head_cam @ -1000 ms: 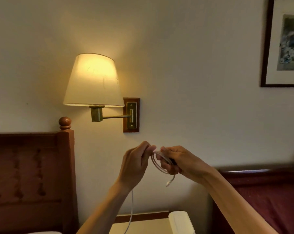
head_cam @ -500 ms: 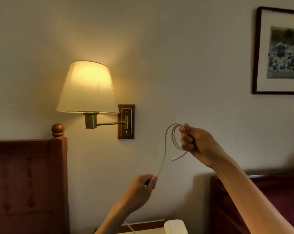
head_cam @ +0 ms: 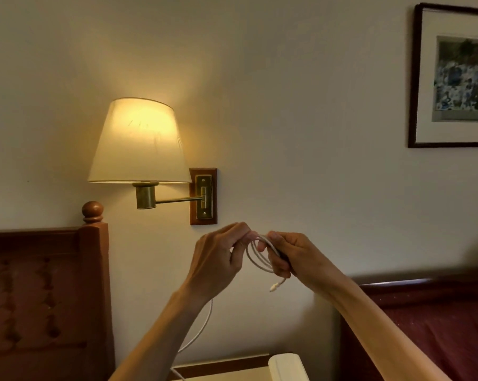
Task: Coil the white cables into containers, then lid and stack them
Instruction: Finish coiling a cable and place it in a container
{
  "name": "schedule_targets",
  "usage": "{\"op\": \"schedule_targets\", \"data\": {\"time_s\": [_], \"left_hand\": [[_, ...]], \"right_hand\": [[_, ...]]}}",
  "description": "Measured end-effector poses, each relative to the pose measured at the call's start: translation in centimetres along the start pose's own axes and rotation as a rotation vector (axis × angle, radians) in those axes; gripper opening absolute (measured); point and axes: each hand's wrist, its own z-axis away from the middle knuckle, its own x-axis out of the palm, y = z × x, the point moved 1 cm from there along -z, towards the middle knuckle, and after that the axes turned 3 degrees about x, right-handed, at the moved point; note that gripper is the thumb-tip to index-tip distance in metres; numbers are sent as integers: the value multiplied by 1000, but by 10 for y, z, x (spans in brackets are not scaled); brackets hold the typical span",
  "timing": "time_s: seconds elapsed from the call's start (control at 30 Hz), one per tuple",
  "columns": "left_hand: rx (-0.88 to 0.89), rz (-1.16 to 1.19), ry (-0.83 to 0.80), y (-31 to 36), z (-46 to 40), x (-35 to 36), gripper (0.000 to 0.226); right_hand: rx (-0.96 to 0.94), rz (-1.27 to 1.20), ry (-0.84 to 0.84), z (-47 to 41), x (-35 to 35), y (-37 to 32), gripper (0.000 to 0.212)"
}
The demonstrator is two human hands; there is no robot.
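Observation:
A thin white cable (head_cam: 257,259) is held up in front of the wall in a small coil of a few loops. My right hand (head_cam: 295,259) grips the coil's right side, and a connector end dangles just below it. My left hand (head_cam: 218,257) pinches the cable at the top of the coil, fingertips close to the right hand. The loose remainder of the cable hangs down behind my left forearm toward the bedside table. No container is clearly visible.
A lit wall lamp (head_cam: 138,144) hangs above the hands. A padded wooden headboard (head_cam: 40,298) stands left, a second dark red bed (head_cam: 430,325) right. A bedside table (head_cam: 232,372) with a white object (head_cam: 287,367) lies at the bottom edge. A framed picture (head_cam: 455,78) hangs upper right.
Half a second ago the hands were apart, the left low and the right high with a stretched length between them. The left hand has come up to the right and laid another loop on the coil.

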Motion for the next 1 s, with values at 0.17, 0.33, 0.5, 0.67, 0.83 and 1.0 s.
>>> {"op": "schedule_targets", "data": {"time_s": [0.17, 0.33, 0.5, 0.67, 0.83, 1.0], "left_hand": [[-85, 142, 52, -7, -8, 2, 34], [-191, 311, 36, -18, -9, 5, 35], [-362, 400, -34, -41, 36, 16, 30], [-637, 420, -284, -55, 78, 19, 38], [-342, 264, -745, -8, 55, -4, 40], [-23, 162, -340, 11, 12, -32, 31]], "right_hand": [[110, -311, -161, 1, -1, -17, 41], [104, -746, -213, -7, -6, -30, 34], [62, -765, -156, -7, -18, -37, 25], [64, -780, -31, -4, -33, -40, 22], [68, -357, 84, -9, -13, -23, 29], [-20, 120, 94, -10, 18, -13, 32]]}}
